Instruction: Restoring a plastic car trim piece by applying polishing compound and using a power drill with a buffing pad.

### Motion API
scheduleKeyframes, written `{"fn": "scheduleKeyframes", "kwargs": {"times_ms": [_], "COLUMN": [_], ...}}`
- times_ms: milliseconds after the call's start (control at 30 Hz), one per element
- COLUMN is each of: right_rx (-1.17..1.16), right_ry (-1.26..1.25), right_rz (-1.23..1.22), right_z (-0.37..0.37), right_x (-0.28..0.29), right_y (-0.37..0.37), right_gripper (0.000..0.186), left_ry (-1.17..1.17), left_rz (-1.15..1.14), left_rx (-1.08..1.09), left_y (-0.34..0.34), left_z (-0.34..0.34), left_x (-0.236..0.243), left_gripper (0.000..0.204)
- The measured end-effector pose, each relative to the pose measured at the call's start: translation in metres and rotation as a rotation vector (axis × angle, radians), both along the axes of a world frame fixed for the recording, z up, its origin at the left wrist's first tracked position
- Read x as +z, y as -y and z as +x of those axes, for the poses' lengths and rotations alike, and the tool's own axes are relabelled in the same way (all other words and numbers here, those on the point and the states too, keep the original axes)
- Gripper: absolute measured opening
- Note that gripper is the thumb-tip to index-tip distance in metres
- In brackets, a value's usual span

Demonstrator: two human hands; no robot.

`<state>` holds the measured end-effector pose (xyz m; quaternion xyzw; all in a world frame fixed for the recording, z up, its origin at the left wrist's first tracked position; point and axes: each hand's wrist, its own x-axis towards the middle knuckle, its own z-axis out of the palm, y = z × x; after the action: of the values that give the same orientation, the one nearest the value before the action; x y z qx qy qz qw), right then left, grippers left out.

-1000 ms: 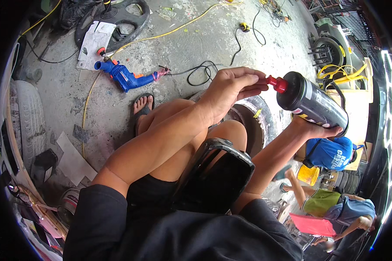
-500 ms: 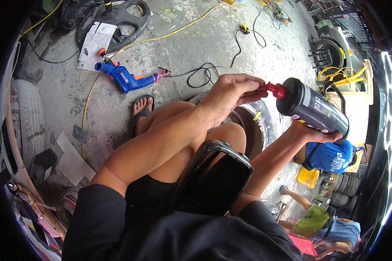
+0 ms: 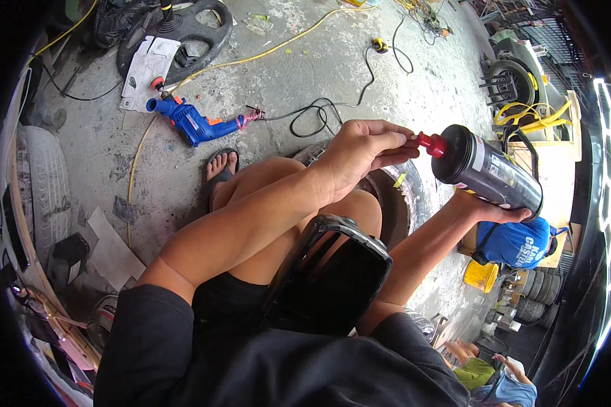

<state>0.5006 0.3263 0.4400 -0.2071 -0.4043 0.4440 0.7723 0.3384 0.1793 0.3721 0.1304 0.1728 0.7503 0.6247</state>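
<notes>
Left hand (image 3: 361,154) in a pinch, right hand (image 3: 487,207) in broad grip.

Bottle (image 3: 492,175): black, cylindrical, with white, red and yellow label patches on its side. Held off the floor at the right, resting in the right hand (image 3: 497,212). Long axis slanted: top end left and far, base right and near. Red spout (image 3: 434,144) fitted at the top, its tip at the left hand's (image 3: 368,152) fingertips. Contents cannot be seen.
</notes>
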Motion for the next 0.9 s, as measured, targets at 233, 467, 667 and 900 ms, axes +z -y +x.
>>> {"fn": "scheduleKeyframes", "kwargs": {"times_ms": [233,467,667,900], "right_rx": [-0.001,0.021,0.062,0.058], "right_ry": [-0.043,-0.057,-0.082,-0.093], "right_rz": [-0.04,-0.038,-0.088,-0.094], "right_z": [-0.001,0.001,-0.001,0.0], "right_x": [-0.005,-0.009,-0.014,-0.017], "right_y": [-0.002,-0.003,-0.001,-0.005], "right_gripper": [0.078,0.075,0.074,0.073], "left_ry": [0.015,-0.012,0.0,-0.029], "left_rz": [0.038,0.06,0.07,0.05], "left_rx": [-0.007,-0.014,-0.015,-0.007], "left_y": [-0.001,0.001,0.001,0.001], "left_z": [-0.001,-0.002,-0.004,-0.004], "left_x": [-0.001,0.001,0.0,0.001], "left_gripper": [0.028,0.032,0.034,0.034]}}
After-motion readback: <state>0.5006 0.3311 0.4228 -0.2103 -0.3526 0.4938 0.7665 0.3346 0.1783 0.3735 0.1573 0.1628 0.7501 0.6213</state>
